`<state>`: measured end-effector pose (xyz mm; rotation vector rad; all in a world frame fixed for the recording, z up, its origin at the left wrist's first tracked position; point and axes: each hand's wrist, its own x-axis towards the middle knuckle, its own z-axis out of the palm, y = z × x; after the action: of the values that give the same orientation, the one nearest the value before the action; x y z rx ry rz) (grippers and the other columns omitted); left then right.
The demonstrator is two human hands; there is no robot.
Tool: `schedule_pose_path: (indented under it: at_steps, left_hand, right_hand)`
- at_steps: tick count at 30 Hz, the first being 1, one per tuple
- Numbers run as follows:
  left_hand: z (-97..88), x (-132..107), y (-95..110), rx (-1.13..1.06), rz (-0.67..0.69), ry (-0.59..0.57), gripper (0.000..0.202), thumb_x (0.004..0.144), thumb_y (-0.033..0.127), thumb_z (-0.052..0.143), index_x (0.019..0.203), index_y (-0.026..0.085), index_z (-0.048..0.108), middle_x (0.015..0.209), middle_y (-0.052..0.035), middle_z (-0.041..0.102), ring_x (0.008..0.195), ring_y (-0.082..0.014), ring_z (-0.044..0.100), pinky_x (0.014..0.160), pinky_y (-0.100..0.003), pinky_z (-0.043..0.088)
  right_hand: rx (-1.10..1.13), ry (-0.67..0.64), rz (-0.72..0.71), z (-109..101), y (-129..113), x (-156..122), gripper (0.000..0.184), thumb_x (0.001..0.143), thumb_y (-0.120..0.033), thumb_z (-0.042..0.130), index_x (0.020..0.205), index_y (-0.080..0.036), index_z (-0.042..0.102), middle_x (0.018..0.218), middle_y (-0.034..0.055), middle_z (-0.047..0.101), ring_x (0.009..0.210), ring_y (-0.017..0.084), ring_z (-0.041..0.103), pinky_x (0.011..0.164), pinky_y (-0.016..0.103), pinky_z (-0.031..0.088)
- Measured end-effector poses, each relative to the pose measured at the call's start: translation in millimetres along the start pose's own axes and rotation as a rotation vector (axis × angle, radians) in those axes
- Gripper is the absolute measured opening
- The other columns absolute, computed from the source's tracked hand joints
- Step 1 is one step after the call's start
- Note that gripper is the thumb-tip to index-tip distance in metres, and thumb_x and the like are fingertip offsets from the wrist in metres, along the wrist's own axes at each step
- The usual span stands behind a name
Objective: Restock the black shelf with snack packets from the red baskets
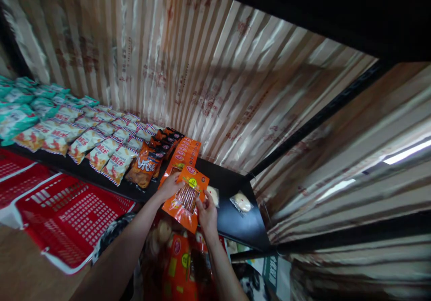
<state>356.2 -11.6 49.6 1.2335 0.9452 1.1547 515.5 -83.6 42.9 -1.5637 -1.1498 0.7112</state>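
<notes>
An orange snack packet [186,196] with a clear window is held over the front edge of a black shelf [232,220]. My left hand [170,185] grips its left edge, fingers closed on it. My right hand [206,212] holds its right side, thumb on the front. Just behind it lies a row of matching orange packets [184,154]. More orange packets [180,265] sit below my arms.
Rows of white-red snack bags [101,150], dark orange bags [148,164] and teal bags [16,112] fill the shelf leftward. Two small clear-wrapped buns [241,201] lie to the right. Red shopping baskets [67,215] stand at lower left. Striped foil covers the wall behind.
</notes>
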Motion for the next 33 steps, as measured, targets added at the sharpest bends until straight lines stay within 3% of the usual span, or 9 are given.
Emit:
schedule_pose_path:
  at_steps: [6,9,13,21,26,33]
  left_hand:
    - [-22.5,10.5,0.6,-0.014,-0.145,0.131,0.050,0.072,0.017,0.059,0.121,0.014,0.049,0.081,-0.0018,0.066,0.076,-0.0142,0.064,0.074,-0.028,0.050]
    - [-29.4,16.1,-0.1,0.080,-0.130,0.145,0.045,0.072,0.014,0.058,0.117,0.012,0.053,0.091,-0.0054,0.067,0.082,-0.0152,0.063,0.076,-0.027,0.050]
    - [-34.0,20.3,-5.7,0.367,-0.073,0.181,0.034,0.075,0.013,0.053,0.109,0.013,0.060,0.106,-0.0083,0.065,0.096,-0.0176,0.061,0.087,-0.028,0.046]
    - [-40.7,17.5,5.6,0.606,-0.141,0.223,0.034,0.080,0.019,0.049,0.113,0.015,0.059,0.106,-0.0083,0.066,0.094,-0.0178,0.062,0.084,-0.027,0.046]
    - [-41.6,13.6,10.7,0.824,-0.126,0.163,0.036,0.084,0.022,0.045,0.117,0.016,0.055,0.117,-0.0095,0.062,0.105,-0.0216,0.058,0.093,-0.031,0.041]
    - [-36.9,12.0,10.6,0.907,-0.093,0.138,0.037,0.085,0.023,0.042,0.120,0.015,0.053,0.120,-0.0120,0.059,0.109,-0.0231,0.056,0.095,-0.032,0.039]
  right_hand:
    - [-0.087,-0.108,-0.006,21.7,5.1,21.6,0.048,0.070,-0.041,0.055,0.107,-0.010,0.062,0.070,0.0028,0.064,0.060,0.015,0.053,0.057,0.025,0.044]
    - [-0.093,-0.134,0.024,31.9,9.8,32.8,0.049,0.070,-0.040,0.056,0.109,-0.011,0.062,0.080,0.0054,0.068,0.068,0.017,0.059,0.063,0.026,0.047]
    - [-0.097,-0.154,0.009,41.0,17.1,45.0,0.043,0.071,-0.036,0.056,0.109,-0.016,0.063,0.088,0.0049,0.070,0.076,0.019,0.063,0.071,0.029,0.050]
    - [-0.116,-0.170,0.019,54.0,21.9,60.6,0.042,0.072,-0.033,0.054,0.110,-0.016,0.063,0.090,0.0051,0.072,0.079,0.019,0.065,0.075,0.031,0.051]
    - [-0.136,-0.186,0.015,59.2,22.0,65.9,0.041,0.072,-0.032,0.054,0.109,-0.017,0.063,0.087,0.0040,0.072,0.080,0.019,0.065,0.075,0.030,0.051]
    - [-0.133,-0.151,-0.003,59.0,21.3,70.4,0.036,0.072,-0.030,0.056,0.104,-0.018,0.066,0.094,0.0055,0.071,0.088,0.022,0.065,0.081,0.034,0.050]
